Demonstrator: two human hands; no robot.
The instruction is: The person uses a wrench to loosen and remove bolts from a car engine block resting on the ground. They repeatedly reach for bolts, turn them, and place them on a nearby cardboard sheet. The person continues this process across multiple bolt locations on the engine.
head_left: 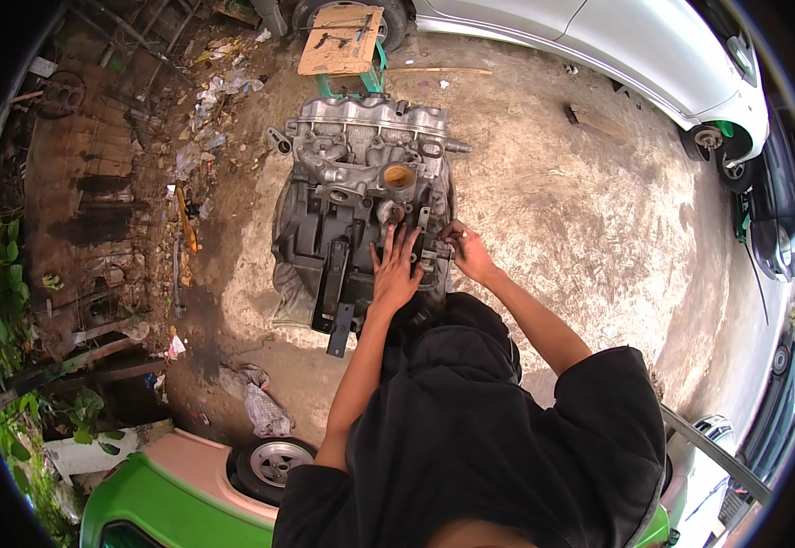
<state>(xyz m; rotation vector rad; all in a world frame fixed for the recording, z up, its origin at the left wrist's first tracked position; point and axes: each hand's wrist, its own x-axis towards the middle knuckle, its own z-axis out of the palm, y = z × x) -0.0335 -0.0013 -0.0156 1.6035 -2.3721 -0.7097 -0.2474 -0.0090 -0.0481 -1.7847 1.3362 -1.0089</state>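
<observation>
A grey metal car engine point(324, 219) stands on the ground right in front of me. My left hand point(396, 265) lies on its near right part with the fingers spread, just below a round opening with a tan inside point(398, 176). At the engine's right edge, my right hand point(467, 248) has its fingers bent together against a small metal fitting point(436, 249). What those fingers grip, if anything, is too small to make out. A dark flat bracket point(331, 281) runs down the engine's near left side.
Behind the engine is a small green-legged table point(342, 41) with dark tools on its board. A silver car point(589, 46) stands at the far right, a green car point(178, 493) at the near left. Litter point(219, 91) lines the left side; a crumpled cloth point(265, 406) lies nearby.
</observation>
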